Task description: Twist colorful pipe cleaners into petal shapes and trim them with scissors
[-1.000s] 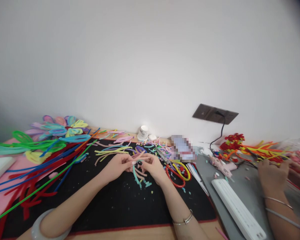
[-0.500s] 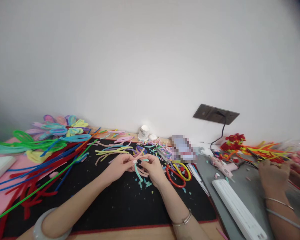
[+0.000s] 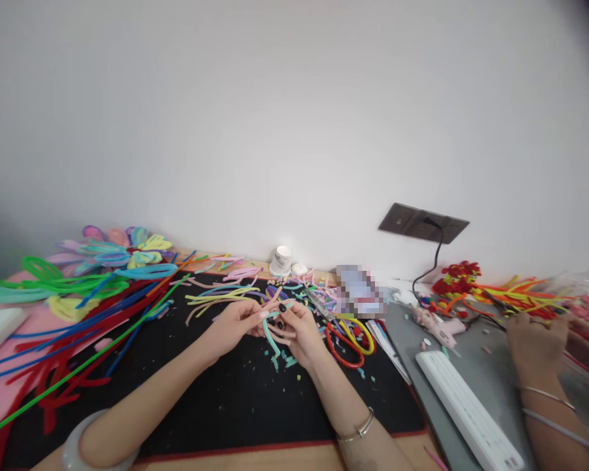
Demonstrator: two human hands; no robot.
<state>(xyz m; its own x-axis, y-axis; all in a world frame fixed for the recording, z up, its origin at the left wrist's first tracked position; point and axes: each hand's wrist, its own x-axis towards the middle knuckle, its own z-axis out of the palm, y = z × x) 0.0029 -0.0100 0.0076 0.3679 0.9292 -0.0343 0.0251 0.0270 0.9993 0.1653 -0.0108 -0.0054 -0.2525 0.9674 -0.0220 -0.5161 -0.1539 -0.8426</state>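
Note:
A mint-green pipe cleaner (image 3: 271, 339) is pinched between my two hands, above the black mat (image 3: 216, 399). My left hand (image 3: 238, 324) is closed on it from the left, thumb and fingers together. From the right, my right hand (image 3: 297, 327) pinches it too, its dark-nailed thumb and finger close to my left fingertips. Pink pipe cleaner pieces (image 3: 281, 332) show behind and under the fingers; whether they are held cannot be made out. Small green clippings (image 3: 287, 358) lie on the mat just below.
Scissors with red and yellow handles (image 3: 346, 343) lie right of my hands, near a blurred phone (image 3: 360, 293). A paper cup (image 3: 281, 260) stands by the wall. Long pipe cleaners (image 3: 103, 327) spread left. A white power strip (image 3: 466, 409), pink glue gun (image 3: 439, 327) and a co-worker's hands (image 3: 540, 343) are right.
My right thumb and fingers have shifted slightly on the green pipe cleaner, opening a small gap between the fingertips. My forearms have hardly moved.

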